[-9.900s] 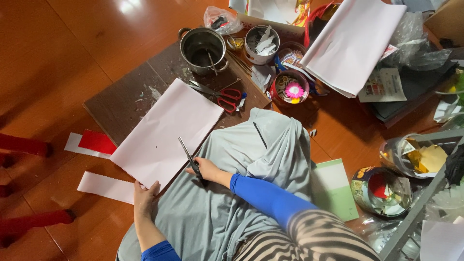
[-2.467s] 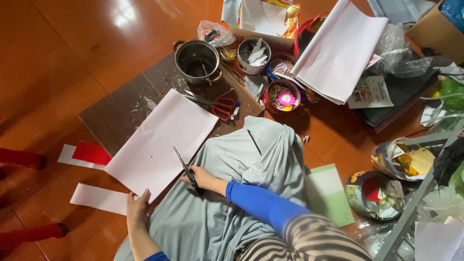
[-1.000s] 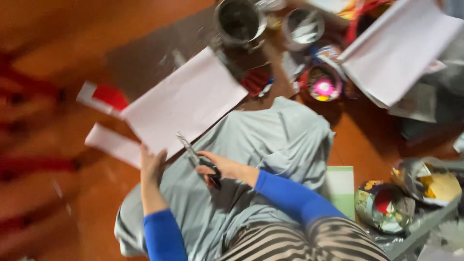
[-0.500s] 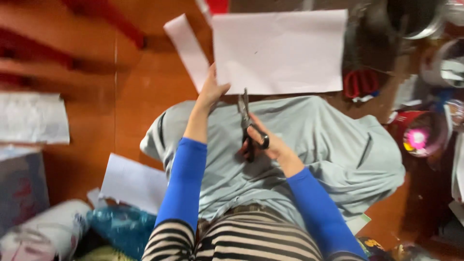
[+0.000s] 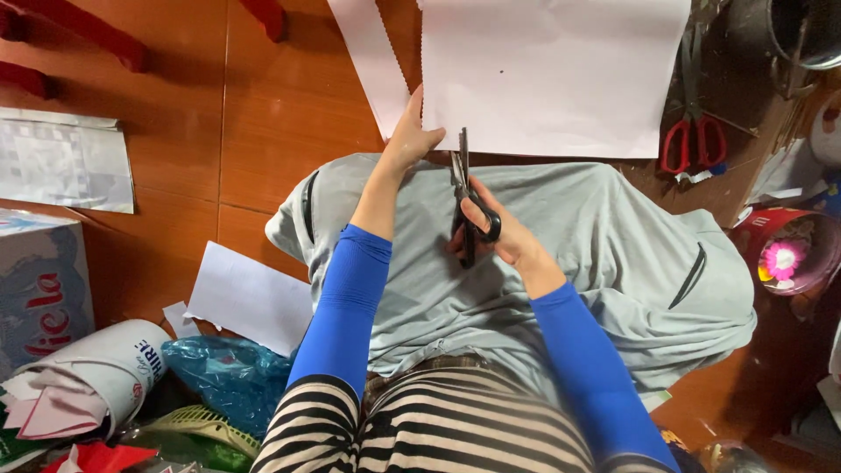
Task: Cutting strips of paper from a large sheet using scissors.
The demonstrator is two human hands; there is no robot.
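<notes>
A large white paper sheet (image 5: pixel 552 74) lies on the wooden floor in front of my lap. My left hand (image 5: pixel 412 140) pinches its near left corner. My right hand (image 5: pixel 499 236) grips black-handled scissors (image 5: pixel 462 188), blades pointing at the sheet's near edge, tips just touching it. A narrow white paper strip (image 5: pixel 375 61) lies left of the sheet. Both arms wear blue sleeves over grey trousers (image 5: pixel 578 263).
Red-handled scissors (image 5: pixel 692 140) lie right of the sheet, near a metal pot (image 5: pixel 802 35) and a red bowl with a pink flower (image 5: pixel 784 254). A white sheet (image 5: pixel 250 298), a rolled paper tube (image 5: pixel 96 372), a blue bag (image 5: pixel 228 377) and a box (image 5: pixel 39 280) lie at left.
The view has swung round so the sheet now lies straight ahead. My left hand has moved to the sheet's corner, and the scissors have come up to its near edge.
</notes>
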